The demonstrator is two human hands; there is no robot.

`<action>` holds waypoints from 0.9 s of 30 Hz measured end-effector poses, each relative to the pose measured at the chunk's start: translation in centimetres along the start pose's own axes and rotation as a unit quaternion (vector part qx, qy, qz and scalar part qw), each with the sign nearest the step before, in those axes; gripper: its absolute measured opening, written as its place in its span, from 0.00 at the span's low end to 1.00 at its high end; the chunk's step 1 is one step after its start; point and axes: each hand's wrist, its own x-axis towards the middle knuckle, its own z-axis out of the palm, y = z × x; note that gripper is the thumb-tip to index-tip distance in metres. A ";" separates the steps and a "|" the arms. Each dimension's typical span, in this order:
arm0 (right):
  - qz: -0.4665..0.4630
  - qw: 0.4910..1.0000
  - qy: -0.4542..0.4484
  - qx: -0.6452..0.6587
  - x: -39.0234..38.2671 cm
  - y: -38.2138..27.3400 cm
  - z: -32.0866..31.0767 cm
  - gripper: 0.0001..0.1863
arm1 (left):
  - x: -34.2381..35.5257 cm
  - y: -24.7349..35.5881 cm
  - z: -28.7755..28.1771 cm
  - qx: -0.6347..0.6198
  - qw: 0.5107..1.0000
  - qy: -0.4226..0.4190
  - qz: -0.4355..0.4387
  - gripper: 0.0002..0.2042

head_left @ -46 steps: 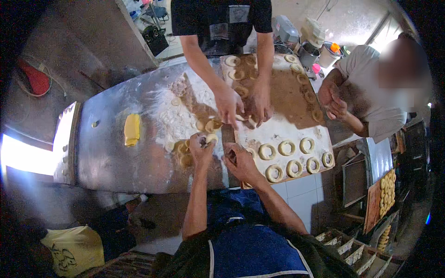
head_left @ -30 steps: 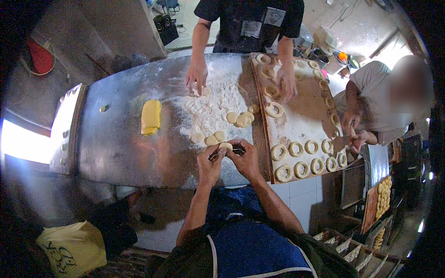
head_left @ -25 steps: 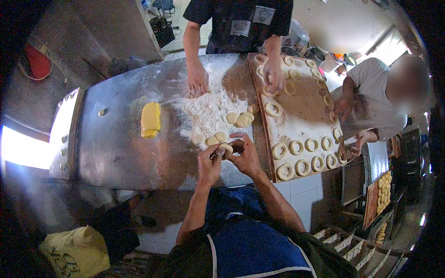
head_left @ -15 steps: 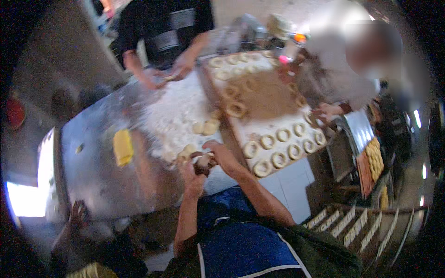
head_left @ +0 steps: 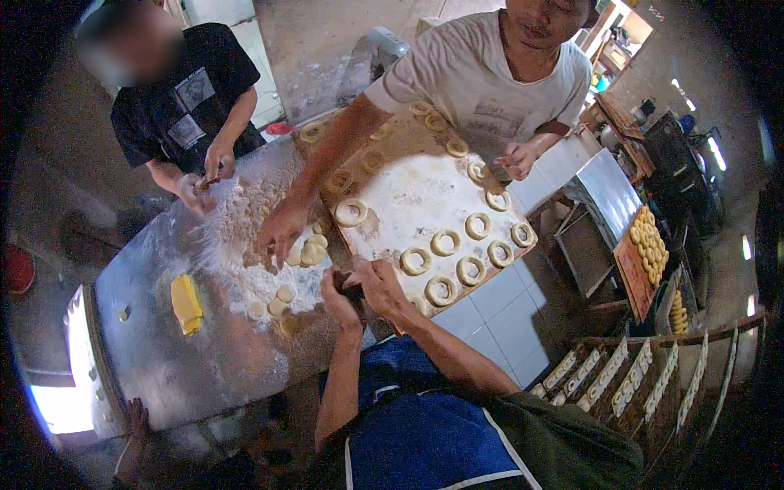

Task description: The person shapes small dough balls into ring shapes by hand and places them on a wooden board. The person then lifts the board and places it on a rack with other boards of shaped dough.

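Dough rings [head_left: 446,254] lay on a floured board [head_left: 408,192] right of centre. Near the frame's middle, the left hand [head_left: 341,300] and right hand [head_left: 380,287] were curled close together; I could not tell whether they gripped anything. At upper left, a black shirt [head_left: 147,118] bore two pale, unreadable patches [head_left: 194,87].

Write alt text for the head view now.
The wearer's left hand and right hand are close together by a floured board of dough rings, any contents hidden. On the table, a co-worker's hand is beside dough rounds, with a yellow block farther left.
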 end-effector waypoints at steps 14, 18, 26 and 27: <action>-0.049 0.983 -0.095 -0.149 1.8 1.5 -8.4 0.36 | -3.0 -1.9 7.1 -0.019 0.995 0.095 -0.005 0.19; -0.015 0.971 -0.149 -0.185 2.7 0.9 -10.0 0.35 | -2.4 -2.1 7.8 0.254 0.960 0.059 0.102 0.18; -0.077 0.981 -0.166 -0.062 4.8 -0.1 -10.4 0.34 | 0.6 -6.6 6.5 0.275 0.944 0.067 0.171 0.23; -0.054 0.980 -0.186 -0.047 5.3 -0.2 -10.5 0.33 | 0.9 -6.6 6.4 0.218 0.960 0.073 0.161 0.25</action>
